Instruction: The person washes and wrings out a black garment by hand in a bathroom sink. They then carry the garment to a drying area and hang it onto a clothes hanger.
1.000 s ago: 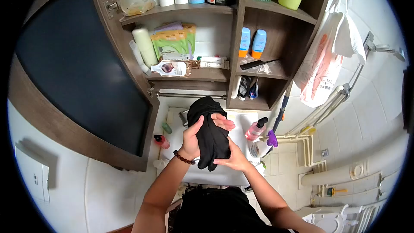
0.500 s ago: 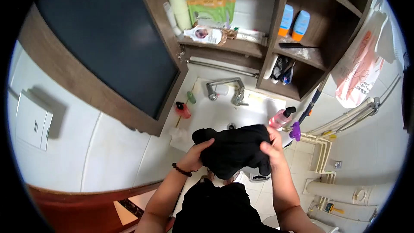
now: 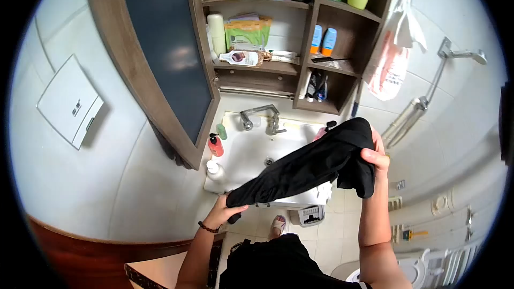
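A black cloth garment (image 3: 300,168) is stretched slantwise over the front of the white sink (image 3: 235,152); its exact kind does not show. My left hand (image 3: 220,213) grips the narrow, gathered lower end, near the sink's front left corner. Higher up and to the right, my right hand (image 3: 379,156) is closed on the wide end, thumb on top, and loose folds hang below it. The cloth hides part of the basin and most of a pink bottle (image 3: 319,132). Behind it the chrome faucet (image 3: 259,115) and the drain (image 3: 269,162) show.
A red pump bottle (image 3: 216,145) and a white pump bottle (image 3: 214,170) stand on the sink's left rim. Above is a wooden cabinet (image 3: 257,69) of toiletries, its mirrored door (image 3: 166,48) swung out left. A grey bin (image 3: 310,216) sits on the floor below the sink.
The bunched garment has been pulled out lengthwise. My right hand has moved up and right, my left hand slightly down and left. The view has tilted upward, showing more shelves.
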The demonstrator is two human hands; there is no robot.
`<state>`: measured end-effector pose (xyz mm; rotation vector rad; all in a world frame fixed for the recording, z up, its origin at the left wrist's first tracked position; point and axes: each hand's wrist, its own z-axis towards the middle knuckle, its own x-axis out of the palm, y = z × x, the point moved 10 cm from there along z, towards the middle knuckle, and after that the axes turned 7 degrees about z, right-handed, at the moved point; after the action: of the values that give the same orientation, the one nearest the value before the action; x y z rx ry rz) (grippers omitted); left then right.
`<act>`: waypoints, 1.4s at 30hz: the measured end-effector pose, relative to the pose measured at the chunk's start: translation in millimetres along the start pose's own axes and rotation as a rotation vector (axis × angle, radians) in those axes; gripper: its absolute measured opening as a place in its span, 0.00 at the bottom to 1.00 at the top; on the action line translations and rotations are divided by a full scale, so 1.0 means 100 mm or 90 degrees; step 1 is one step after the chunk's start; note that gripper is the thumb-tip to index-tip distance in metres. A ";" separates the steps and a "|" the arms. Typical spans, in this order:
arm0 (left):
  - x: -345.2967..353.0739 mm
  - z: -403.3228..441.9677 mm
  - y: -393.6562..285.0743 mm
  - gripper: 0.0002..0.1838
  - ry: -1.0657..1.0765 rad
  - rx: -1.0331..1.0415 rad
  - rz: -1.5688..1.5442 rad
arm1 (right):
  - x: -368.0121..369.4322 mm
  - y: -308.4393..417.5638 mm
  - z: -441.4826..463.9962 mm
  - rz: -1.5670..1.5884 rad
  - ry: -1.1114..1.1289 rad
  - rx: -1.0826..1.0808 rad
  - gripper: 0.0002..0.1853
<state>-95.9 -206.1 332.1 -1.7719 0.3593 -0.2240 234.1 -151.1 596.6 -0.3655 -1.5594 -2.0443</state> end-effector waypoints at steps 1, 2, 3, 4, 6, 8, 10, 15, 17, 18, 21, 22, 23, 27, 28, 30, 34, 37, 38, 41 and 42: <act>0.00 -0.06 -0.03 0.21 -0.031 0.082 0.018 | 0.18 0.02 -0.07 -0.060 0.031 0.029 0.29; 0.06 -0.14 -0.03 0.21 -0.009 0.102 0.031 | 0.39 0.06 -0.14 -0.084 0.010 0.048 0.29; 0.12 -0.23 -0.01 0.21 0.014 0.122 0.041 | 0.57 0.11 -0.19 -0.141 0.019 0.042 0.26; 0.16 -0.27 0.12 0.21 0.031 0.123 0.029 | 0.72 0.16 -0.23 -0.194 0.024 0.043 0.25; 0.31 -0.37 0.59 0.19 0.113 0.028 -0.062 | 0.98 0.20 -0.29 -0.276 0.002 0.057 0.22; 0.57 -0.48 1.12 0.20 0.192 -0.118 -0.230 | 1.12 0.21 -0.19 -0.362 -0.018 0.074 0.18; 0.84 -0.72 1.43 0.25 0.308 -0.217 -0.326 | 1.02 0.05 0.00 -0.405 -0.026 0.094 0.15; 1.04 -0.98 1.63 0.27 0.375 -0.182 -0.235 | 0.68 -0.32 0.35 -0.375 -0.073 0.134 0.14; 1.17 -1.03 1.45 0.25 0.420 -0.145 -0.295 | 0.52 -0.46 0.40 -0.334 -0.111 0.156 0.14; 1.28 -1.05 1.27 0.23 0.400 -0.162 -0.493 | 0.29 -0.52 0.41 -0.377 -0.181 0.134 0.15; 1.47 -0.86 0.72 0.30 0.436 -0.185 -0.695 | 0.25 -0.90 0.20 -0.372 -0.097 0.192 0.23; 1.49 -0.76 0.44 0.33 0.390 -0.168 -0.699 | 0.20 -1.04 0.06 -0.388 -0.091 0.202 0.23; 1.51 -0.67 0.22 0.35 0.341 -0.153 -0.706 | 0.17 -1.22 -0.14 -0.404 -0.085 0.217 0.23; 1.58 -0.21 -0.39 0.37 0.241 -0.019 -0.708 | 0.09 -1.86 -0.98 -0.458 -0.031 0.175 0.31; 1.59 -0.02 -0.28 0.36 0.205 -0.043 -0.673 | 0.22 -1.83 -1.18 -0.556 -0.039 0.184 0.31; 1.70 0.13 -0.28 0.27 0.154 -0.129 -0.582 | 0.30 -1.81 -1.49 -0.683 -0.064 0.187 0.30; 1.60 0.38 -0.21 0.09 0.085 -0.143 -0.404 | 0.00 -1.52 -1.72 -0.662 -0.020 0.153 0.35; 1.52 0.58 -0.38 0.08 0.126 -0.063 -0.145 | -0.46 -1.23 -1.77 -0.745 0.035 0.109 0.45; 1.57 0.59 -0.41 0.08 0.183 -0.071 -0.098 | -0.49 -1.08 -1.74 -0.837 0.060 0.001 0.53; 1.80 0.42 -0.79 0.07 0.303 -0.098 -0.058 | -0.40 -0.87 -1.39 -0.903 0.092 -0.015 0.60; 1.91 0.35 -0.94 0.06 0.354 -0.098 -0.079 | -0.41 -1.00 -1.32 -0.848 0.115 -0.033 0.63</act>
<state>105.4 -223.7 407.7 -1.8653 0.6771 -0.8033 224.6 -247.4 456.0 1.1234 -1.8094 -2.8647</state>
